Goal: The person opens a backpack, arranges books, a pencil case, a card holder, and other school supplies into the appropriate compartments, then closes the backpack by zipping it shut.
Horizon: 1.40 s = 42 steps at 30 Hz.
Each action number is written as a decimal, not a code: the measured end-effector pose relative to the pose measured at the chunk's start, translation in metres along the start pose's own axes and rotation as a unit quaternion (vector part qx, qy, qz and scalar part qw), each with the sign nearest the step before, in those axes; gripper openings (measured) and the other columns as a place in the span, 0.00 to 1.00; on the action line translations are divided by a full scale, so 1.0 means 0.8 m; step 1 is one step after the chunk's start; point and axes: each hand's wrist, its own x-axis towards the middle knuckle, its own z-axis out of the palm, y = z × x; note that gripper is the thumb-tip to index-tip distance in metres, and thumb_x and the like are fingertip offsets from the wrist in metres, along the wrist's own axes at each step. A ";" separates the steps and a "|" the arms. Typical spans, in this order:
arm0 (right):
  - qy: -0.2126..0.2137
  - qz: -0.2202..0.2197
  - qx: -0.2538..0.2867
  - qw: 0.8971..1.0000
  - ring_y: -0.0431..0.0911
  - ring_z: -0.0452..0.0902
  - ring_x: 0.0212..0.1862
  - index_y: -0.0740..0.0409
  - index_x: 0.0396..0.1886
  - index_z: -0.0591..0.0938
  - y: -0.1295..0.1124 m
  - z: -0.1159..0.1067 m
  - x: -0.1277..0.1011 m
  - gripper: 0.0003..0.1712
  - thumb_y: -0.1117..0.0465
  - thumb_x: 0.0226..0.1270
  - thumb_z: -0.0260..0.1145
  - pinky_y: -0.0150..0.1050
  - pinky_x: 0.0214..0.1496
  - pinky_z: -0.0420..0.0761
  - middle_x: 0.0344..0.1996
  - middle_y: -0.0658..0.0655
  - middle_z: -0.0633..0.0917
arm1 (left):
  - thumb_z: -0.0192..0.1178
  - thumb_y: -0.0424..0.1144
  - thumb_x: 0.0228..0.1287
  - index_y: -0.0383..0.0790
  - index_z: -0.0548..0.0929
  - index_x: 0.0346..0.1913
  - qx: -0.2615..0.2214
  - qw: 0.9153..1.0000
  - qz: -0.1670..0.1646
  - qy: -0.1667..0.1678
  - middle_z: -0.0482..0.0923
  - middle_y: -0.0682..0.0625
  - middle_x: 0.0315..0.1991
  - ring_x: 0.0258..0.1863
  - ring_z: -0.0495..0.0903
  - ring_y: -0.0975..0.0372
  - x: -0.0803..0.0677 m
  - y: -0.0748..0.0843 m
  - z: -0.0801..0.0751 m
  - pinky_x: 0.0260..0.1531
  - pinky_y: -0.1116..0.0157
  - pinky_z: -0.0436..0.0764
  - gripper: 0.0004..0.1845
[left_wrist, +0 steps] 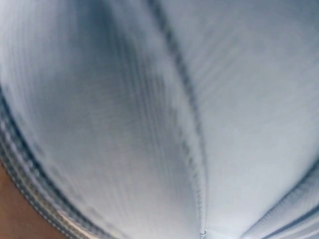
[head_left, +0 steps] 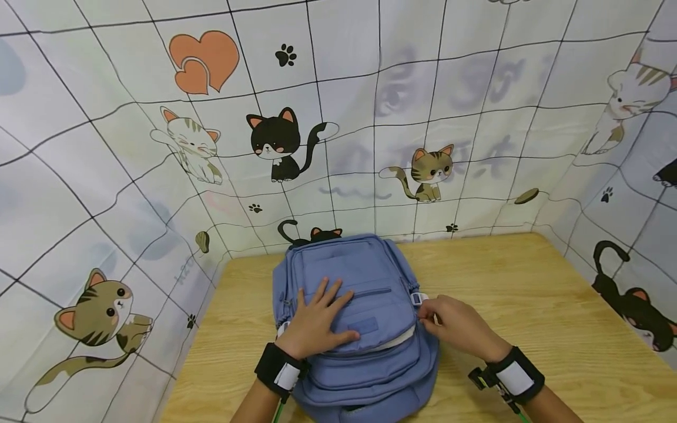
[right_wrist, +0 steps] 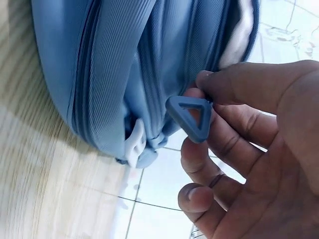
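A blue backpack [head_left: 346,264] lies on the wooden table, its front pocket gaping along a pale-lined opening [head_left: 394,341]. My left hand [head_left: 319,317] rests on the front panel with fingers spread. Close-up blue fabric and a seam fill the left wrist view. At the bag's right side, my right hand [head_left: 457,326] pinches a zipper between thumb and forefinger. Its triangular blue zipper pull [right_wrist: 192,118] hangs by the fingers of that hand [right_wrist: 259,144] in the right wrist view. A white strap buckle [head_left: 419,298] sits just above the right hand in the head view.
The light wooden table [head_left: 492,276] extends on both sides of the bag. Behind and beside it hangs a white gridded sheet [head_left: 349,135] printed with cats. Black bands with small cameras are on both wrists.
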 end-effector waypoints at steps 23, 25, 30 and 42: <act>-0.041 -0.087 0.024 0.995 0.27 0.70 0.29 0.42 0.32 0.83 -0.082 0.006 -0.026 0.10 0.61 0.69 0.76 0.29 0.29 0.74 0.26 0.36 0.79 | 0.66 0.67 0.68 0.48 0.67 0.83 -0.001 1.000 0.002 0.006 0.57 0.40 0.85 0.85 0.50 0.36 -0.004 0.002 0.000 0.68 0.16 0.51 0.47; -0.039 -0.096 0.016 0.994 0.26 0.69 0.28 0.42 0.32 0.84 -0.091 0.010 -0.024 0.09 0.60 0.68 0.76 0.29 0.29 0.73 0.26 0.37 0.79 | 0.66 0.67 0.68 0.48 0.67 0.83 0.001 1.000 0.003 0.007 0.57 0.40 0.85 0.85 0.50 0.36 -0.004 0.001 0.000 0.68 0.16 0.51 0.47; -0.039 -0.111 0.008 0.993 0.26 0.66 0.25 0.43 0.30 0.83 -0.110 0.021 -0.019 0.10 0.60 0.68 0.76 0.28 0.27 0.70 0.22 0.37 0.77 | 0.66 0.66 0.68 0.47 0.67 0.82 0.005 1.000 0.009 0.012 0.58 0.39 0.85 0.85 0.51 0.36 -0.005 0.000 0.002 0.68 0.16 0.52 0.47; -0.030 -0.109 -0.002 0.994 0.26 0.67 0.24 0.44 0.31 0.84 -0.126 0.032 -0.017 0.07 0.58 0.69 0.74 0.28 0.26 0.72 0.22 0.38 0.79 | 0.67 0.62 0.70 0.44 0.73 0.79 -0.022 0.999 0.026 0.030 0.61 0.39 0.83 0.85 0.48 0.34 -0.009 0.004 0.002 0.72 0.19 0.50 0.41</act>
